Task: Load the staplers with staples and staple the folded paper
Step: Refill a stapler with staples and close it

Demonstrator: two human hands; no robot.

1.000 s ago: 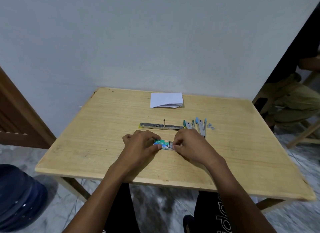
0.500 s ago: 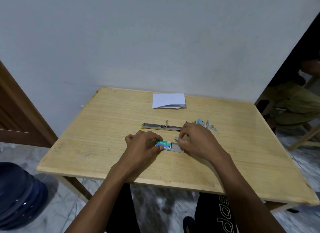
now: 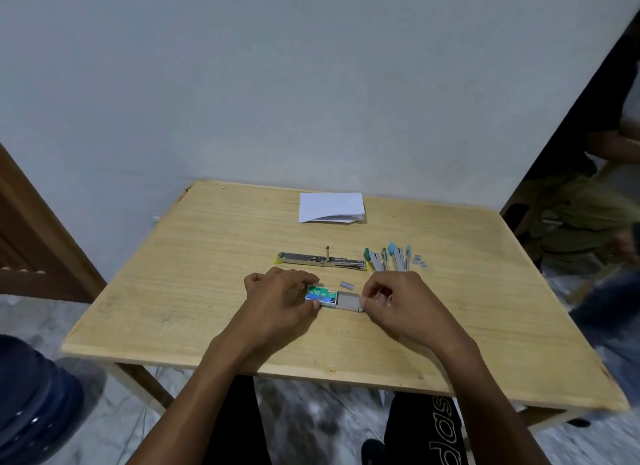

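At frame centre, the left hand grips the staple box while the right hand pinches its grey tray; overpulling may spill its contents across the tabletop.

The staple box lies on the table, stapler behind it, folded paper farthest.

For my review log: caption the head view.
Left hand holds staple box, right hand pinches its slid-out tray; opened stapler lies behind.
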